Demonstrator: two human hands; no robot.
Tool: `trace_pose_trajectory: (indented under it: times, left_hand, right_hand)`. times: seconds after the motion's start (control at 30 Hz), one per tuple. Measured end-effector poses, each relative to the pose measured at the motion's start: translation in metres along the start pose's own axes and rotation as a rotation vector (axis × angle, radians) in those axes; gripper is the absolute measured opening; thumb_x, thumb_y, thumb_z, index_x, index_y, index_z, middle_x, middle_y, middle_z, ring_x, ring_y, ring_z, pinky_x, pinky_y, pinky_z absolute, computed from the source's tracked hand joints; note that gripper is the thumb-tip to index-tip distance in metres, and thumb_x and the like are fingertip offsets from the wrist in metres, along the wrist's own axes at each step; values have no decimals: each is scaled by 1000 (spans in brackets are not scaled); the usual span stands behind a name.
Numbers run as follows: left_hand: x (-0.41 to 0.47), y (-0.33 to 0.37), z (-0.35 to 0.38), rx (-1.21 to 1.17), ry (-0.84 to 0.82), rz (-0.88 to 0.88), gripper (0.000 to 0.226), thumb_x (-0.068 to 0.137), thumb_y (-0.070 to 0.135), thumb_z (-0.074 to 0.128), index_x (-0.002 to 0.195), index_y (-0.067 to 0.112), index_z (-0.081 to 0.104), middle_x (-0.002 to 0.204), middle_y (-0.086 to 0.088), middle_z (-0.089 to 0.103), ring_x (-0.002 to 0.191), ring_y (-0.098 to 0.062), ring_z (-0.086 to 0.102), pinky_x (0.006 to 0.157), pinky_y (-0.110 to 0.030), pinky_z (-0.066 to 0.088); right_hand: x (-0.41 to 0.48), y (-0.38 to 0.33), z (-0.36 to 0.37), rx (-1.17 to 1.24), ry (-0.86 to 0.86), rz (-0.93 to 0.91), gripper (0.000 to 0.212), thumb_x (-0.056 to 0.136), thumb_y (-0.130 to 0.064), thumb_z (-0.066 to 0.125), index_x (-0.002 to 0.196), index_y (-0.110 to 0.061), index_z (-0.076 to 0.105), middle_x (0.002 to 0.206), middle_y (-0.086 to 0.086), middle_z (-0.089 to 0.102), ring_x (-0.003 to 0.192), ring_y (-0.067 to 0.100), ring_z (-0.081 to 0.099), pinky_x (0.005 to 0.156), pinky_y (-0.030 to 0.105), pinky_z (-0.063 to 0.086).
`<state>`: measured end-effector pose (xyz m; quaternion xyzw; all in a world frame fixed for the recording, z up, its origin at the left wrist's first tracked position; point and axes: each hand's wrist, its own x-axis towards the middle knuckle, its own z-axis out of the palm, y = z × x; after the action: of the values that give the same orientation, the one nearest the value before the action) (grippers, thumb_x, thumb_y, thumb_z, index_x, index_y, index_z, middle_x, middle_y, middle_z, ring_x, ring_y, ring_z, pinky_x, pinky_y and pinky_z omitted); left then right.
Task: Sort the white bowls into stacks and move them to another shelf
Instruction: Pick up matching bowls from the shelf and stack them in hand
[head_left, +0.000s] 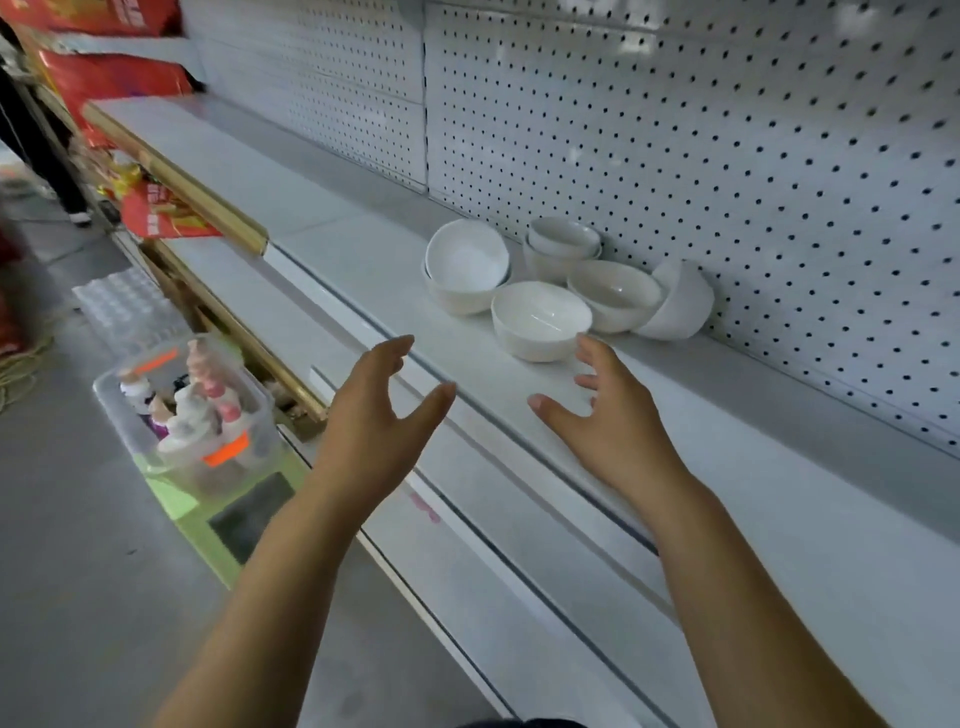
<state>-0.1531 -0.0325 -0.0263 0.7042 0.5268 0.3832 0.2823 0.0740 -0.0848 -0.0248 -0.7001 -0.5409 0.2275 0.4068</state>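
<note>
A: Bowls?
B: White bowls (540, 319) clustered on the shelf (363, 260) against the pegboard (727, 156), some nested, one tipped.
A: Hands?
B: Left hand (384, 410) and right hand (602, 410) hover just before the nearest bowl, fingers apart, holding nothing.

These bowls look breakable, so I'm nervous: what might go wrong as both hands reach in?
The rightmost bowl lies on its side, leaning on its neighbour; lifting that neighbour could let it roll. The top bowl of the left stack sits tilted, so a knock from the left hand might slide it off.
</note>
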Motion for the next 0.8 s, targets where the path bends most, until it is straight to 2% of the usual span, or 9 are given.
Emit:
trace_pose_trajectory:
  times: [0.1,0.23,0.33,0.53,0.63,0.7,0.8]
  left_hand:
    - [19,-11,17,-40,-25,-17,79,84,67,63,151,28,46,153,7,49,140,-12,49,116,-44,44]
    - [55,-18,27,-7,-79,33,78,91,56,69,157,29,36,166,4,33,150,-16,35,120,-39,36]
    - [84,-25,34,11,-126,38,81,93,54,68,159,29,30,171,1,22,155,-19,25,123,-41,30]
    - [150,-42,46,-30,-180,69,86,92,50,71,161,26,26,173,-1,14,158,-22,19,125,-45,25]
    - [181,-46,48,-82,-171,109,80,93,46,72,158,21,34,168,-3,30,154,-23,30,122,-40,30]
    - [202,-47,48,-122,-146,134,73,94,44,72,155,19,39,156,-4,49,142,-23,46,111,-34,39]
    - [228,-51,48,-113,-110,188,56,99,42,67,145,15,52,135,-5,67,122,-26,62,98,-32,48]
  right_hand:
    - [14,7,6,-13,33,38,82,89,-44,75,156,-35,29,153,-14,39,137,8,44,114,34,40]
    - [28,14,12,-5,80,84,81,87,-48,76,154,-37,31,152,-12,42,136,8,44,111,30,40]
    - [39,15,16,7,120,138,84,85,-52,77,154,-38,31,152,-8,42,136,10,44,107,28,39]
    - [56,7,34,48,191,185,91,78,-54,82,153,-39,33,153,-15,36,137,10,41,110,29,40]
    - [66,3,50,50,265,198,102,71,-56,85,155,-35,31,156,-14,33,141,10,39,118,37,38]
    - [72,-1,59,83,329,226,113,67,-56,89,158,-33,24,157,-13,33,141,9,39,119,39,38]
    - [80,-2,72,120,417,239,127,61,-57,92,159,-35,15,158,-12,33,143,9,38,120,39,38]
